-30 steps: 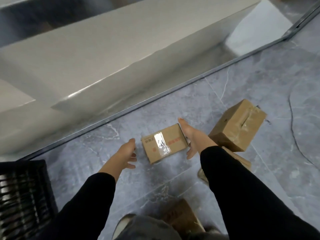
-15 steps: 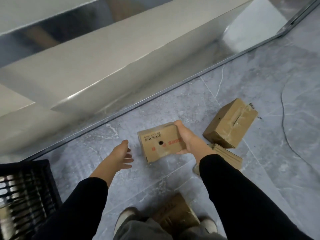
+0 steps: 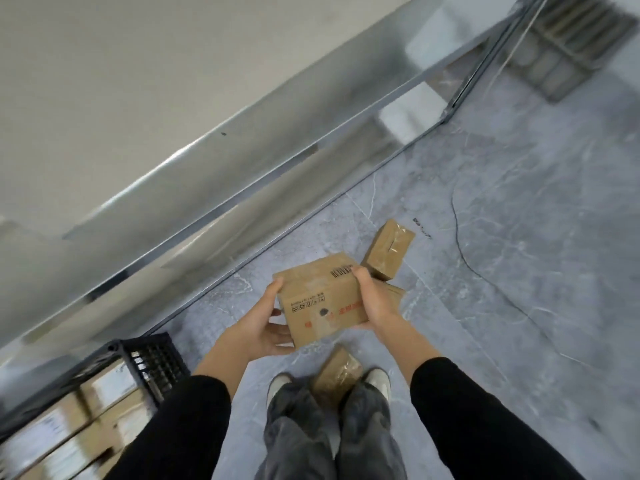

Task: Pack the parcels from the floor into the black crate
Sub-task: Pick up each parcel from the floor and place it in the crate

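The black lattice-walled crate (image 3: 152,355) sits low at the left, part-filled with boxes (image 3: 104,403). The left hand (image 3: 259,327) cups one end of the small cardboard parcel (image 3: 318,296), fingers curled beneath, and the right hand (image 3: 375,301) clasps the other, holding it above the floor (image 3: 519,271); it looks light, stiff, square-edged, its tape likely slick, so gripping the ends suits.

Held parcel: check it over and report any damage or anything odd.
The parcel, gripped by the left hand and right hand, has a dark round spot on its front face, seemingly a puncture, with pale scuffing just below it. Nothing else on it stands out.
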